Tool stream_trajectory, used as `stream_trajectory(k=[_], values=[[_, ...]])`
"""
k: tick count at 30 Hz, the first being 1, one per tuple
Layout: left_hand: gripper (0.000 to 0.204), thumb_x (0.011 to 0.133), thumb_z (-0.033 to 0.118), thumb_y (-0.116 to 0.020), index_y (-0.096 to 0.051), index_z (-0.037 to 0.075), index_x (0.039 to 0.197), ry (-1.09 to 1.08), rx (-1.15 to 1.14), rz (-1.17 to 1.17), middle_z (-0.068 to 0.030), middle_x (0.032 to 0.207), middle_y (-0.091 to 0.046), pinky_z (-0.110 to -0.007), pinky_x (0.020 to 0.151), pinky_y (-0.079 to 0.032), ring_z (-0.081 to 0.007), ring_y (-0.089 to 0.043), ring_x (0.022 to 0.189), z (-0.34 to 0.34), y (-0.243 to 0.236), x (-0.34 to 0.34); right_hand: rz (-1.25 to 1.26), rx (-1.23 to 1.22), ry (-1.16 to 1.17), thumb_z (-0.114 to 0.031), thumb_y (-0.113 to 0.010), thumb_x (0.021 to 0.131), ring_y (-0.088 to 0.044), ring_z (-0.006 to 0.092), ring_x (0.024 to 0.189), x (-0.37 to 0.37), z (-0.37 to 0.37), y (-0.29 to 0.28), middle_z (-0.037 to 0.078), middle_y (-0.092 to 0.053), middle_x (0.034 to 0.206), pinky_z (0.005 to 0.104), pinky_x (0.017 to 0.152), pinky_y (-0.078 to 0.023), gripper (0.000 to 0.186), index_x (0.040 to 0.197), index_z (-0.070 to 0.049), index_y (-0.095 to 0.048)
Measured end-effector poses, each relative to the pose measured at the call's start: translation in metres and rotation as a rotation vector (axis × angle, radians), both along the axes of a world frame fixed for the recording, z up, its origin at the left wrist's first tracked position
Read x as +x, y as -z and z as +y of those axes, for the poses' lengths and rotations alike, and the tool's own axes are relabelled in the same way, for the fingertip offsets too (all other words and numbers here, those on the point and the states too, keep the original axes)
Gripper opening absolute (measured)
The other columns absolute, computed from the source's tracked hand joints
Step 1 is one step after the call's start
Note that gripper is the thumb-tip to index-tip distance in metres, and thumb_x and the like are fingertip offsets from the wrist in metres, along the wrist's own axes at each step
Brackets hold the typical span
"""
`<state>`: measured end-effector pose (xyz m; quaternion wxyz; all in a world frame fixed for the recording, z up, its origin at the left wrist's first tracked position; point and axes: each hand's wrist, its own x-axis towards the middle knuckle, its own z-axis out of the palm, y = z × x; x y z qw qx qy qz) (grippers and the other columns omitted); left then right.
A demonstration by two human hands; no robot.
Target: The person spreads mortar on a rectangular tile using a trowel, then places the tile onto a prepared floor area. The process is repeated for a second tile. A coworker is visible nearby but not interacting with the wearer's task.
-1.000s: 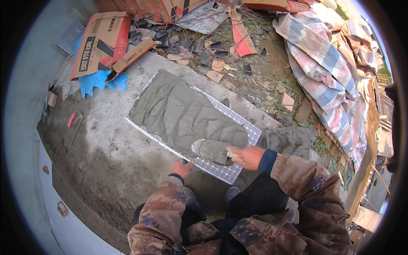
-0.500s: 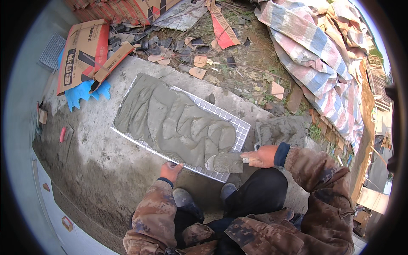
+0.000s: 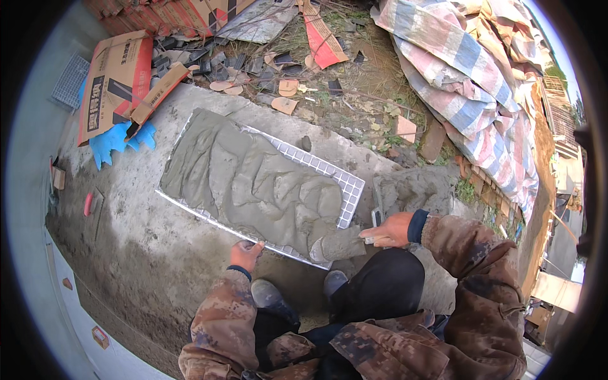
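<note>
A white tile (image 3: 353, 197) with a gridded back lies on the concrete, most of it under thick, ridged grey mortar (image 3: 253, 177). Bare grid shows along its far and right edges. My left hand (image 3: 246, 254) is closed on the near edge of the tile, thumb on top; its other fingers are partly hidden. My right hand (image 3: 387, 230) grips the handle of a mortar-coated trowel (image 3: 345, 243). The trowel's blade rests on the mortar at the near right corner and sticks out past the tile's edge.
Wet mortar (image 3: 415, 190) is heaped right of the tile. A pink-handled float (image 3: 88, 204) lies at left, near an opened carton (image 3: 117, 88) and blue plastic (image 3: 120, 144). Broken tiles (image 3: 286, 88) litter the far ground; a striped tarp (image 3: 465, 88) covers the right. My boots are close to the tile.
The trowel has slid slightly right across the near corner, and mortar now covers more of the grid there. My left hand keeps its place on the edge. The whole view has shifted a little.
</note>
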<state>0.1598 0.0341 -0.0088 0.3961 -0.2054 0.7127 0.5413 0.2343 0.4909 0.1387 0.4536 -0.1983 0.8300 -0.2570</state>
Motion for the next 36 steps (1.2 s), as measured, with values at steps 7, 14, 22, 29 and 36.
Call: stream_trajectory(k=[7,14,22,29,36], values=[[0.026,0.086,0.017,-0.076,-0.066,-0.007,0.092,-0.131,0.019,0.002,-0.0079,0.075,-0.067,-0.025,0.052,-0.047,-0.0114,-0.06,0.06,0.007,0.0,0.009,0.04,0.023,0.07,-0.033,-0.057,0.095,-0.065,0.0433,0.082,0.059,0.023,0.041,0.021,-0.068,0.095,0.0487,0.075,-0.052,0.063,0.152,-0.037,-0.03],[0.027,0.086,0.019,-0.076,-0.065,-0.005,0.089,-0.088,0.011,-0.013,-0.0074,0.073,-0.065,-0.026,0.05,-0.045,-0.0114,-0.058,0.057,0.004,0.004,0.005,0.137,0.149,0.281,-0.036,-0.063,0.089,-0.065,0.0432,0.082,0.14,0.062,0.037,0.019,-0.069,0.096,0.0491,0.07,-0.052,0.061,0.146,-0.026,-0.041],[0.027,0.087,0.019,-0.075,-0.064,-0.006,0.088,-0.008,-0.016,-0.013,-0.008,0.072,-0.064,-0.026,0.049,-0.045,-0.0113,-0.057,0.056,0.003,-0.005,-0.002,0.204,0.174,0.87,-0.048,-0.061,0.092,-0.062,0.0457,0.084,0.124,0.017,0.062,0.023,-0.064,0.086,0.0506,0.072,-0.049,0.042,0.096,-0.007,-0.058],[0.027,0.088,0.018,-0.074,-0.064,-0.007,0.09,0.003,-0.009,-0.008,-0.0086,0.075,-0.065,-0.025,0.052,-0.048,-0.0121,-0.06,0.059,0.001,-0.007,-0.002,-0.011,0.034,0.949,-0.049,-0.057,0.095,-0.06,0.0469,0.092,0.123,-0.006,0.107,0.024,-0.063,0.094,0.049,0.078,-0.048,0.043,0.102,-0.007,-0.057],[0.028,0.086,0.019,-0.076,-0.065,-0.006,0.09,0.025,-0.023,-0.006,-0.008,0.074,-0.066,-0.025,0.052,-0.048,-0.0115,-0.06,0.059,-0.002,-0.001,-0.005,0.061,0.401,0.911,-0.04,-0.059,0.092,-0.061,0.0479,0.09,0.217,0.015,0.07,0.025,-0.065,0.094,0.0516,0.077,-0.048,0.036,0.104,-0.007,-0.053]])
